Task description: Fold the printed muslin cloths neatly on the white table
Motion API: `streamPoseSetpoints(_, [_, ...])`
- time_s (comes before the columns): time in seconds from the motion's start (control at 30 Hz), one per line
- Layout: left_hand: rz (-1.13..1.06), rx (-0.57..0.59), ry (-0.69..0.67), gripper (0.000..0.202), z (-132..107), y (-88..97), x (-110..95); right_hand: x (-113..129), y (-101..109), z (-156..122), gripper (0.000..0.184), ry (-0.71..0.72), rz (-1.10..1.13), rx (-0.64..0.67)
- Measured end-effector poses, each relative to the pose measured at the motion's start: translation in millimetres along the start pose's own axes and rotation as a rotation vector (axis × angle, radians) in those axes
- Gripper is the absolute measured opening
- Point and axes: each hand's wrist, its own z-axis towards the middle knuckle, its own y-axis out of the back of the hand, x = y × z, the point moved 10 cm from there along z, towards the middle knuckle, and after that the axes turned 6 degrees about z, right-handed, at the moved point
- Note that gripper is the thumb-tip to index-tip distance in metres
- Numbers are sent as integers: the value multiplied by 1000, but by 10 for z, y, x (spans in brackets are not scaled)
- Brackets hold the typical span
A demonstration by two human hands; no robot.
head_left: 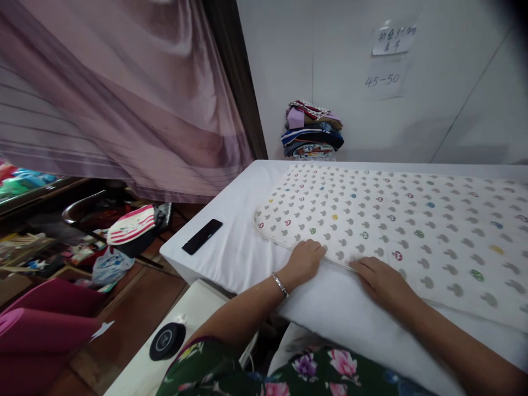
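Observation:
A white cloth (pixel 396 220) printed with small grey and coloured shapes lies spread on a white padded table (pixel 231 247). My left hand (pixel 304 261), with a thin bracelet at the wrist, rests on the cloth's near edge, its fingers curled over the hem. My right hand (pixel 381 279) lies a little to the right on the same edge, fingers together and pressed onto the fabric. Whether either hand pinches the hem is hard to tell.
A black phone (pixel 202 236) lies near the table's left corner. Folded clothes (pixel 312 131) are stacked against the back wall. A purple curtain (pixel 124 93) hangs at left above floor clutter. A round black object (pixel 167 341) sits on a low white surface below.

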Motion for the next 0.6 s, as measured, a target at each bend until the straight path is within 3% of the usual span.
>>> streamPoseSetpoints(0.13, [-5, 21, 17, 20, -17, -2, 131, 94, -7, 124, 30, 5, -92, 69])
streamPoseSetpoints(0.33, [-12, 7, 8, 14, 4, 44, 153, 272, -136, 336, 29, 33, -164, 117])
streamPoseSetpoints(0.6, [-38, 0, 37, 12, -76, -4, 228, 260, -276, 372, 26, 22, -169, 119])
